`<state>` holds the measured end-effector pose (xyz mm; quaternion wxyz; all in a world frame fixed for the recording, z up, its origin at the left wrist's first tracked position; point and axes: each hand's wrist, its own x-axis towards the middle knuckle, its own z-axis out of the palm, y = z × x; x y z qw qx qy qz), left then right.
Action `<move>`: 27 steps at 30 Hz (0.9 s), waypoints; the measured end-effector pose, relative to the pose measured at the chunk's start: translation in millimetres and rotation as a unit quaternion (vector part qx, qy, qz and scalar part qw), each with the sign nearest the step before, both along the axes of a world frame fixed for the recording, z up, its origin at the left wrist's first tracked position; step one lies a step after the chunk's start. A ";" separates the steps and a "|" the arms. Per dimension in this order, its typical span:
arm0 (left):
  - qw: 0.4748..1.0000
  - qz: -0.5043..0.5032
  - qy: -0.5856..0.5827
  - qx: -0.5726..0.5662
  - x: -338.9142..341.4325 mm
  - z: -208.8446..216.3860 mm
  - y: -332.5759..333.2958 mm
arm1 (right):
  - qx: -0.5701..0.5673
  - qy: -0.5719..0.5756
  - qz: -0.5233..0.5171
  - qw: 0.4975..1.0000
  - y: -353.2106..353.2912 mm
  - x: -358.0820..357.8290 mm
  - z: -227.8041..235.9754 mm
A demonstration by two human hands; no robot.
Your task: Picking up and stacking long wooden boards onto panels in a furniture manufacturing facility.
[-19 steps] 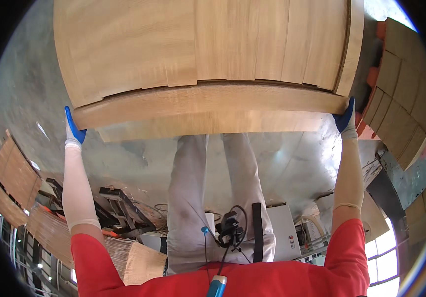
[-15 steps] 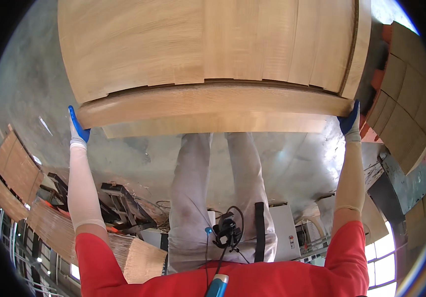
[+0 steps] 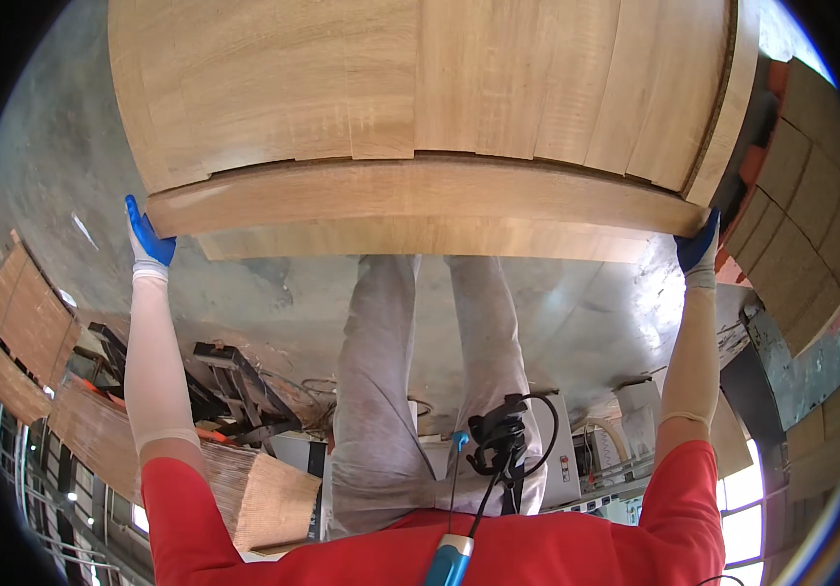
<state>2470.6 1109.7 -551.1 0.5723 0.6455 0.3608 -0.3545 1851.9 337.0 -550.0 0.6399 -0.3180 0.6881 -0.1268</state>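
Wooden panel (image 3: 420, 205) gripped at both end edges by hands; concrete floor (image 3: 264, 293) below

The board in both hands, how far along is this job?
Done: wooden planks already lie side by side on the stack ahead. In hand: the left hand and right hand, both in blue gloves, grip the two ends of a long board, held level at the stack's near edge. Left: the board appears not yet set down; more wood lies at the left.
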 end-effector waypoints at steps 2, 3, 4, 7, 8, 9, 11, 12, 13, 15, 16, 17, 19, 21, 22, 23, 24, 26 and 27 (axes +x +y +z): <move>0.999 0.032 0.007 -0.022 -8.5 3.7 -7.4 | -0.013 -0.020 -0.006 1.000 3.7 5.6 6.7; 0.997 0.073 -0.030 -0.004 -11.3 9.3 -5.3 | -0.026 -0.047 -0.010 0.999 3.6 11.5 9.3; 0.991 0.116 -0.065 0.011 -18.2 13.7 -12.2 | -0.027 -0.048 -0.010 0.998 5.9 8.1 12.0; 0.952 0.300 -0.026 0.053 -61.5 28.6 -34.8 | 0.015 -0.113 -0.201 0.973 47.6 7.5 20.9; 0.972 0.230 -0.020 -0.043 -82.1 31.6 -37.3 | 0.054 -0.185 -0.184 0.964 72.1 18.6 18.5; 0.962 0.262 0.004 -0.077 -95.6 28.5 -55.2 | 0.089 -0.251 -0.162 0.950 91.0 28.4 17.9; 0.949 0.293 0.025 -0.117 -110.4 18.8 -93.8 | 0.104 -0.275 -0.171 0.940 106.1 46.2 13.2; 0.954 0.278 0.004 -0.114 -111.8 13.2 -109.3 | 0.122 -0.293 -0.181 0.931 111.3 53.1 11.0; 0.958 0.262 -0.018 -0.113 -109.9 7.0 -115.7 | 0.121 -0.297 -0.179 0.930 113.2 61.6 7.1; 0.958 0.267 -0.029 -0.105 -106.6 4.1 -118.7 | 0.039 -0.194 -0.249 0.948 112.7 78.7 -0.4; 0.957 0.272 -0.037 -0.096 -104.1 4.0 -118.9 | 0.039 -0.196 -0.225 0.954 111.0 81.2 3.6; 0.956 0.273 -0.042 -0.098 -104.0 5.5 -117.7 | 0.040 -0.201 -0.223 0.953 110.5 83.2 7.6; 0.955 0.280 -0.034 -0.094 -108.9 14.0 -123.7 | 0.057 -0.179 -0.244 0.951 111.4 88.8 17.2; 0.950 0.272 -0.051 -0.142 -109.1 17.4 -122.1 | 0.064 -0.149 -0.274 0.948 112.1 90.9 18.9; 0.945 0.262 -0.063 -0.187 -111.0 18.4 -120.8 | 0.067 -0.167 -0.283 0.942 110.7 89.4 18.0; 0.944 0.264 -0.062 -0.187 -106.4 14.3 -121.9 | 0.070 -0.184 -0.292 0.936 108.9 87.8 16.5; 0.954 0.250 -0.061 -0.151 -100.0 8.3 -130.5 | 0.021 -0.175 -0.220 0.959 94.9 81.2 13.5; 0.962 0.241 -0.046 -0.121 -90.8 7.0 -125.3 | -0.061 -0.106 -0.116 0.986 100.0 104.3 17.7; 0.961 0.243 -0.051 -0.120 -92.0 2.3 -117.4 | -0.058 -0.111 -0.114 0.986 102.1 105.5 16.0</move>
